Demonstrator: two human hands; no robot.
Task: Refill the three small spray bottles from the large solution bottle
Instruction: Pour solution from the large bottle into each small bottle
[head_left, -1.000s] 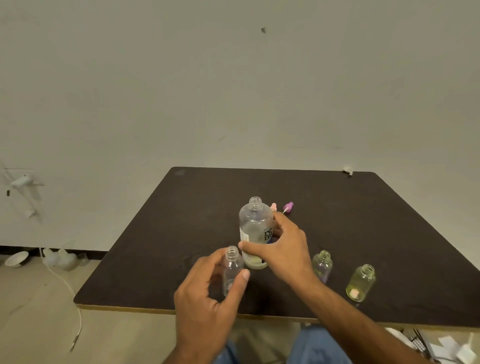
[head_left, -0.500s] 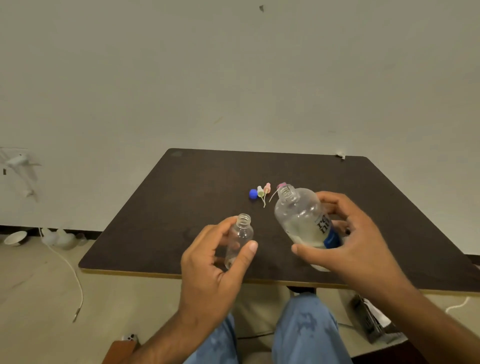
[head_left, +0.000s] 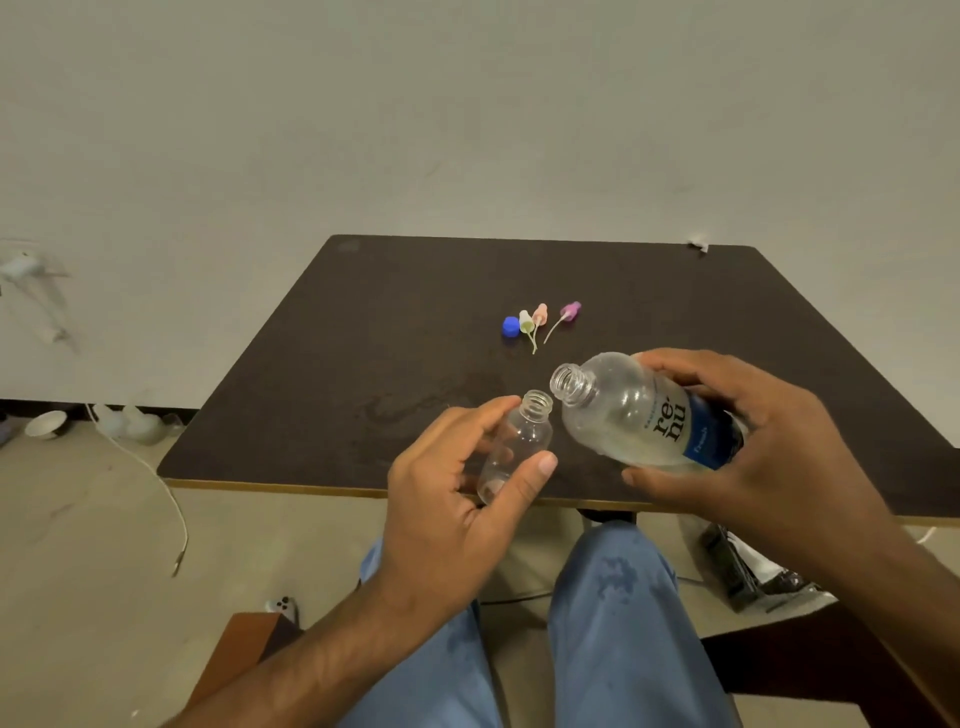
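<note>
Head view. A small bottle (head_left: 514, 448), clear and uncapped, is being held in the left hand (head_left: 457, 514), with thumb and fingers curled round its body; it is being kept above the near edge of the table (head_left: 363, 364), tilted slightly with its mouth up and to the right. No liquid can be told inside it.

The large bottle (head_left: 639, 415) is being gripped in the right hand (head_left: 753, 452), fingers wrapped over its top side and thumb under its labelled end. It is being held tilted, almost lying, with its open neck pointing left and sitting just beside and slightly above the small bottle's mouth. Clear liquid is being seen pooled along its lower side. A blue-and-white label with dark lettering is being shown toward the camera.

Farther back on the table, a blue cap (head_left: 511, 327) and three spray tops are being left lying together: a white-green one (head_left: 527, 323), a pink one (head_left: 540, 315) and a purple one (head_left: 570, 312), each with a thin tube trailing toward the near side.

Blue trousers (head_left: 613, 623) are being seen below the table edge. A white cable (head_left: 166, 499) is lying on the floor at left.
</note>
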